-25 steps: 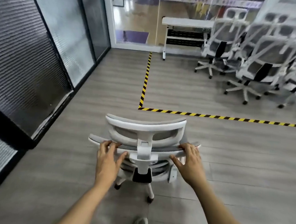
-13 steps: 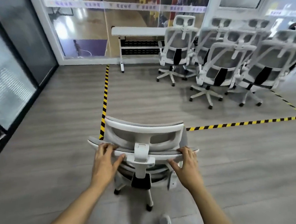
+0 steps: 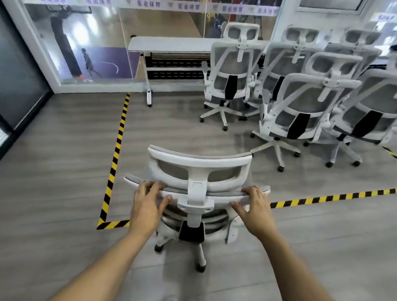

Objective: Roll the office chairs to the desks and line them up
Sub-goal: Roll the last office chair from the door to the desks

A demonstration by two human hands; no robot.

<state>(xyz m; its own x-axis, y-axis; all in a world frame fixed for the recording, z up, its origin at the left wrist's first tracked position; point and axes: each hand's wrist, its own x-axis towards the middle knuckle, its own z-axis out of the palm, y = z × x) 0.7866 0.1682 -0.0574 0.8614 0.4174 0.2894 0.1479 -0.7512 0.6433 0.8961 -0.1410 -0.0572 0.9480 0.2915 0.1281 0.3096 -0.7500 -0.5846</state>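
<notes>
Left hand (image 3: 147, 205) and right hand (image 3: 255, 212) each curl, fingers over and thumb under, round the top rail of the white-framed grey-mesh office chair (image 3: 197, 198) at lower centre, its base over the yellow-black floor tape (image 3: 115, 158) corner. Risk, judged: steering right would clip the nearest parked chair's (image 3: 311, 106) castor legs. Count: at least five parked chairs upper right, one white desk (image 3: 169, 45) clearly visible, upper centre.

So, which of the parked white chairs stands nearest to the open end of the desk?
The leftmost parked chair, directly at the desk. The other parked chairs crowd to its right; the chair being pushed remains at the floor tape.
</notes>
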